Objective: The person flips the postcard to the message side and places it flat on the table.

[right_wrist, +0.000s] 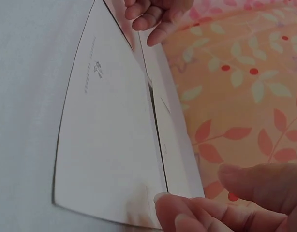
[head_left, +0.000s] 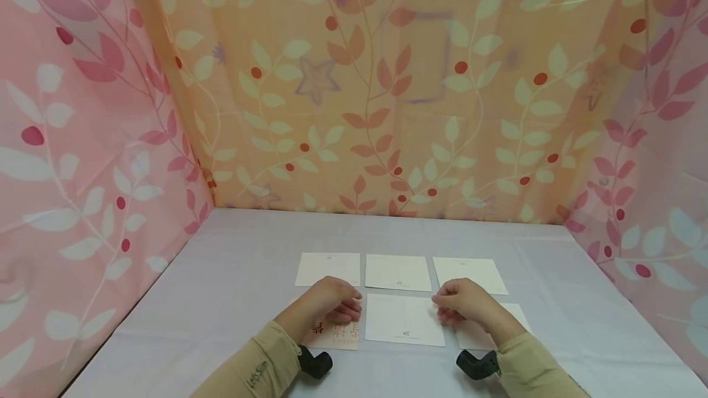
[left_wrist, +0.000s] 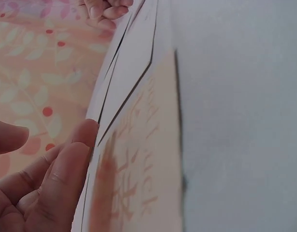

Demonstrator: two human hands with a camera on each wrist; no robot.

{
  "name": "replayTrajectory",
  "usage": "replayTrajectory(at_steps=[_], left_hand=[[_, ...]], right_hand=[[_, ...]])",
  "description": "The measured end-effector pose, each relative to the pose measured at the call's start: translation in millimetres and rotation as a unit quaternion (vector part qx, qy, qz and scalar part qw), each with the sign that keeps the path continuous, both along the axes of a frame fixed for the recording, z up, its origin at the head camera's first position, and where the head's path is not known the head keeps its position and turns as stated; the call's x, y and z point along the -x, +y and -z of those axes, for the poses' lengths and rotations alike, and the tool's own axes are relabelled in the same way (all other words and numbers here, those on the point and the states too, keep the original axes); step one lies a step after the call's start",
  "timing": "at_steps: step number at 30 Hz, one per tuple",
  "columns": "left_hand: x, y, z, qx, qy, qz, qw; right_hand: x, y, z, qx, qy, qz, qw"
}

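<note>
My left hand (head_left: 334, 304) hovers at the printed card (head_left: 337, 339) at the near left, hiding part of it. Its fingers hang loosely curled, the thumb apart from them, holding nothing. Orange and brown characters show on that card's face (left_wrist: 139, 179). Beside it lies a white card (head_left: 405, 320) with a small dark mark at its near edge. To the right, my right hand (head_left: 467, 303) hangs over another white card (head_left: 475, 335) and partly covers it. Its fingers are relaxed, with thumb and fingers apart and nothing between them in the right wrist view.
Behind the hands, three white cards form a far row: left (head_left: 328, 268), middle (head_left: 398, 272) and right (head_left: 470, 274). All lie flat on a white-covered table (head_left: 221, 275). Leaf-patterned cloth (head_left: 387, 109) stands at the back and both sides. Black devices (head_left: 315, 363) sit at the wrists.
</note>
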State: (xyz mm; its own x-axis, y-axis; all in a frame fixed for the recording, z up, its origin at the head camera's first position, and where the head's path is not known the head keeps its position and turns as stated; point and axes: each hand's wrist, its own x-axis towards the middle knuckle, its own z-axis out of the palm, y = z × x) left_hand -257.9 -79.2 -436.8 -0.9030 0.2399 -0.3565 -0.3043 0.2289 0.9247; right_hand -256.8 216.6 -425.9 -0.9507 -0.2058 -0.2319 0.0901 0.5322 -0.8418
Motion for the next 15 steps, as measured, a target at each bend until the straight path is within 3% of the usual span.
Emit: replayTrajectory(at_steps=[7,15], left_hand=[[2.0,-11.2,-3.6,0.015,0.016,0.014,0.9997],[2.1,-26.5,-4.0,0.023,0.021,0.003,0.9995]], right_hand=[[4.3,-13.2,-3.3,0.009,0.011,-0.016,0.9998],[10.3,-35.2,-6.5,0.03,0.016,-0.029,0.999]])
